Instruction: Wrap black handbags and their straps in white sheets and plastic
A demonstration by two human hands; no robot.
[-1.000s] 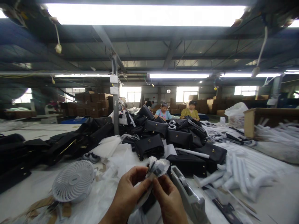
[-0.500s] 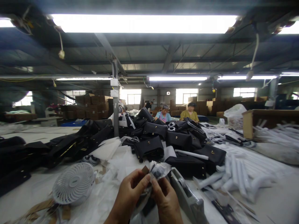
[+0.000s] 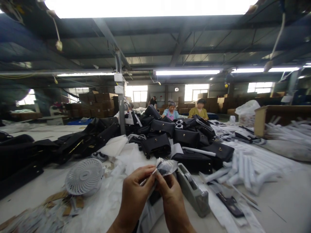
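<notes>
Fan point(image 3: 84, 176) sits left of both hands, tape dispenser point(image 3: 193, 191) just to their right, pile of bags point(image 3: 170, 142) behind 'em, paper rolls point(image 3: 245, 170) further right on the table point(image 3: 286, 200).

View tipped down, both hands point(image 3: 153, 197) nearer, wrapped piece point(image 3: 166, 166) pinched tighter

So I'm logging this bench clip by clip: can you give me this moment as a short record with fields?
Setting: workshop bench, white table
Left hand: fingers pinch a small dark part in crinkled clear plastic wrap
Right hand: fingers pinch the same wrapped part from the right
Right of hands: grey tape dispenser
Left of hands: round white plastic fan
Behind: heap of black leather handbags; white paper-wrapped rolls
Far end: two seated people
</notes>
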